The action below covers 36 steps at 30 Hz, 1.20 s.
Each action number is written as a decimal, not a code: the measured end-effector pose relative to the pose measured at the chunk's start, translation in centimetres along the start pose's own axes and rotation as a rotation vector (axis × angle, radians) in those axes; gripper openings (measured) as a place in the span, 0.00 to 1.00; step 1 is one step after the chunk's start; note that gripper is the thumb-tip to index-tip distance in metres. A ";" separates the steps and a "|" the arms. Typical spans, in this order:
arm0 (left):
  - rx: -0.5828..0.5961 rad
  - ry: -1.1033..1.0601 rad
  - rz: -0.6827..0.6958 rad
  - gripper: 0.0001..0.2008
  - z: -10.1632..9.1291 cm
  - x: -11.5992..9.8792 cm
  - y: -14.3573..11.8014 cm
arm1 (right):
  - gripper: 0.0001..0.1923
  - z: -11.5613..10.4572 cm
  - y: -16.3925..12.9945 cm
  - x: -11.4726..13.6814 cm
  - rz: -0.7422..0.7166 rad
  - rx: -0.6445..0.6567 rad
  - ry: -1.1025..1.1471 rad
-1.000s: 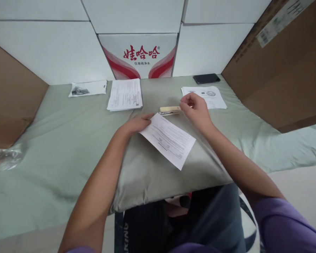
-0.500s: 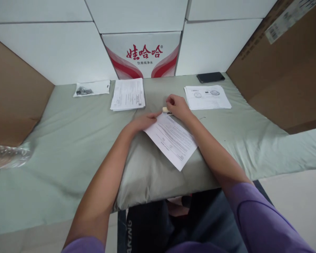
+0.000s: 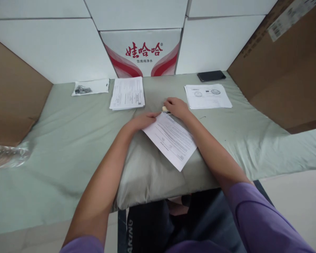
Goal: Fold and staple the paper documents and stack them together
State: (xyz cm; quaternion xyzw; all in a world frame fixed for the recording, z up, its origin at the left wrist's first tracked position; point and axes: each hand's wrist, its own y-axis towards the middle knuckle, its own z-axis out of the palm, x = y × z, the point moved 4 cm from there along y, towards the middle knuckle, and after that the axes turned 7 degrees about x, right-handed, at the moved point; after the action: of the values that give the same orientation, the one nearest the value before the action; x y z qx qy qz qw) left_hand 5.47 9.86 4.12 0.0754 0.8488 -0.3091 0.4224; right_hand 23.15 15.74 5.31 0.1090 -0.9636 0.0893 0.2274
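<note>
A printed sheet of paper [image 3: 171, 142], perhaps with others under it, lies at a slant in front of me. My left hand [image 3: 144, 120] is closed on its far left edge, thumb on top. At the paper's far corner sits a small cream stapler [image 3: 165, 109] with a dark lower part. My right hand [image 3: 177, 107] is closed over the stapler from the right, fingers curled down on it, covering most of it.
Paper stacks lie at left [image 3: 127, 93] and right [image 3: 208, 96]. Behind are a black phone [image 3: 211, 76], a white packet [image 3: 91, 87] with dark metal pieces, and a white-red carton [image 3: 142, 52]. Brown cardboard boxes [image 3: 284, 70] flank the cloth; a plastic bottle [image 3: 9, 156] lies left.
My right hand has come down over the stapler, its fingers lower and flatter than before. My left hand and the paper stay nearly in place.
</note>
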 end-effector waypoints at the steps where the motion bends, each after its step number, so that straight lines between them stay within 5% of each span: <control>1: -0.004 0.027 -0.001 0.30 -0.1 0.0 0.0 | 0.18 0.0 0.1 0.0 0.018 0.009 0.006; 13: 0.007 0.169 0.025 0.30 -0.2 -0.9 -0.2 | 0.16 0.9 0.0 0.5 0.035 -0.067 -0.131; 23: -0.071 0.067 -0.016 0.28 -0.2 -0.6 -0.2 | 0.14 0.8 4.2 -1.7 0.083 0.155 0.131; 36: -0.041 -0.035 0.000 0.29 -0.1 -0.5 0.0 | 0.16 1.0 1.2 -0.1 0.075 0.010 -0.095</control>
State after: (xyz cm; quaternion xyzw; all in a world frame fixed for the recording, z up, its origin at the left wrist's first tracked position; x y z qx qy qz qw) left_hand 5.70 9.94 4.51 0.0615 0.8475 -0.2927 0.4385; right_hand 22.52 16.74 4.26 0.0779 -0.9762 0.0973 0.1775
